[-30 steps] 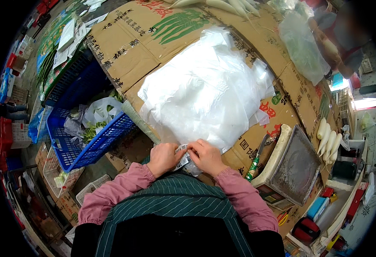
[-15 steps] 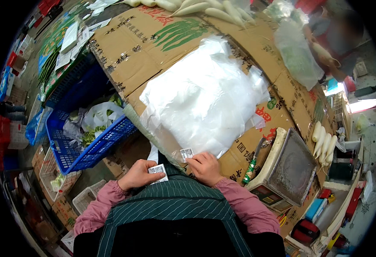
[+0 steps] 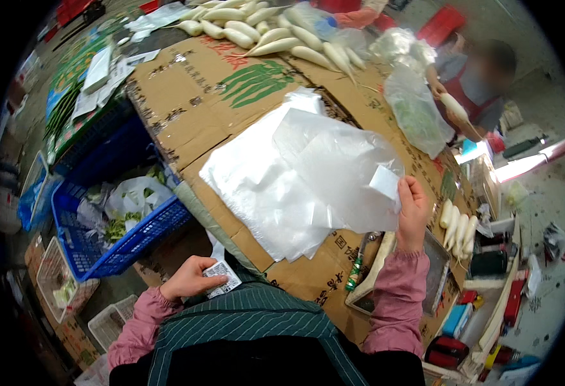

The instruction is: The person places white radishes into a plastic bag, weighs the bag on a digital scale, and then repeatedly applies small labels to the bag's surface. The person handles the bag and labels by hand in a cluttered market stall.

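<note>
My left hand [image 3: 191, 280] is closed on a small stack of white printed labels [image 3: 226, 281], held low by my apron with the thumb on top. My right hand [image 3: 414, 211] pinches the edge of a thin clear plastic bag [image 3: 334, 170], raised and spread above the pile. A white label [image 3: 384, 182] shows on that bag close to my fingertips. Beneath it, the pile of white plastic bags [image 3: 237, 172] lies flat on the cardboard-covered table [image 3: 179, 90].
White radishes [image 3: 244, 29] are heaped at the far edge, with more radishes [image 3: 457, 226] at the right. A scale [image 3: 438, 267] and a green-handled knife [image 3: 354, 273] sit near my right arm. A blue crate [image 3: 112, 241] stands left. Across the table, a person holds a radish [image 3: 455, 109].
My right hand has moved right and away from me, lifting the labelled bag's edge off the pile. My left hand keeps the label stack. The view has shifted slightly.
</note>
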`<act>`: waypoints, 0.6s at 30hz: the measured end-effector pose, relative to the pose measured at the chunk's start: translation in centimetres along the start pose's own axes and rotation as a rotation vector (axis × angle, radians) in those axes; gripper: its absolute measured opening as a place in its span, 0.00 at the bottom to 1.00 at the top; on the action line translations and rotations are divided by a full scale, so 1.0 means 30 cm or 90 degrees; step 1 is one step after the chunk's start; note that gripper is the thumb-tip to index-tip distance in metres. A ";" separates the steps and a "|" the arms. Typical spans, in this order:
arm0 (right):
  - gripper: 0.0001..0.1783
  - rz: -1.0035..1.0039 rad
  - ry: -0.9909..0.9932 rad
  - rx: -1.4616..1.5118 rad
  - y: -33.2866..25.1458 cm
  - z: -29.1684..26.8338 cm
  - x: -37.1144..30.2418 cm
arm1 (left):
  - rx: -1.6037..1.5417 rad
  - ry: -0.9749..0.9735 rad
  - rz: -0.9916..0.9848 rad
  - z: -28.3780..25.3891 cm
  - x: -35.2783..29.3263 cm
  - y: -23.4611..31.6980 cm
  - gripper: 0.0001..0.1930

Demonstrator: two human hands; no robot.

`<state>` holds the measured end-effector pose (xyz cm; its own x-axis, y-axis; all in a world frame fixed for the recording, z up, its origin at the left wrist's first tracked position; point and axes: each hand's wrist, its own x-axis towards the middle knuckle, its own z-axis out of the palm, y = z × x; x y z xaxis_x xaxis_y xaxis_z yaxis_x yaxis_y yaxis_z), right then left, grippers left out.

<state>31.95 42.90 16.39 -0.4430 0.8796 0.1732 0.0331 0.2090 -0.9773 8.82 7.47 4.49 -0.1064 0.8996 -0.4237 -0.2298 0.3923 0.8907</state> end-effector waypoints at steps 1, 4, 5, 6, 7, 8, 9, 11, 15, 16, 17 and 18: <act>0.09 -0.047 0.026 -0.077 -0.011 -0.015 0.012 | 0.035 0.012 0.020 -0.004 0.004 -0.013 0.08; 0.10 -0.052 0.144 -0.136 0.022 -0.173 0.040 | 0.001 0.044 0.007 0.008 0.013 -0.002 0.08; 0.11 -0.012 0.194 -0.112 -0.009 -0.223 0.020 | -0.008 0.034 0.017 0.010 0.018 0.017 0.08; 0.10 -0.008 0.229 -0.127 -0.007 -0.299 -0.008 | 0.007 0.043 0.033 0.002 0.027 -0.001 0.08; 0.09 -0.014 0.264 -0.150 0.004 -0.403 -0.037 | 0.008 0.051 0.042 -0.001 0.037 -0.013 0.07; 0.09 -0.015 0.297 -0.171 0.034 -0.530 -0.072 | 0.010 0.062 0.046 -0.002 0.042 -0.012 0.06; 0.11 0.032 0.385 -0.138 0.096 -0.732 -0.134 | -0.002 0.048 0.047 -0.002 0.060 -0.008 0.06; 0.13 -0.010 0.533 0.098 0.104 -0.847 -0.271 | -0.047 0.059 0.063 -0.004 0.079 -0.029 0.05; 0.19 0.009 0.799 0.062 0.264 -1.214 -0.657 | -0.078 0.010 0.052 0.019 0.154 -0.023 0.06; 0.20 0.053 0.855 -0.077 0.292 -1.246 -0.715 | -0.077 0.006 0.054 0.024 0.164 -0.016 0.06; 0.20 0.115 0.913 -0.213 0.303 -1.245 -0.763 | -0.073 0.005 0.050 0.028 0.164 -0.003 0.06; 0.20 0.218 0.975 -0.380 0.303 -1.246 -0.803 | -0.070 0.006 0.047 0.034 0.164 0.013 0.06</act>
<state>76.40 39.58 7.89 0.8648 0.4173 0.2793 0.4084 -0.2610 -0.8747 9.18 12.23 2.92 -0.1356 0.9232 -0.3595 -0.3252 0.3012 0.8964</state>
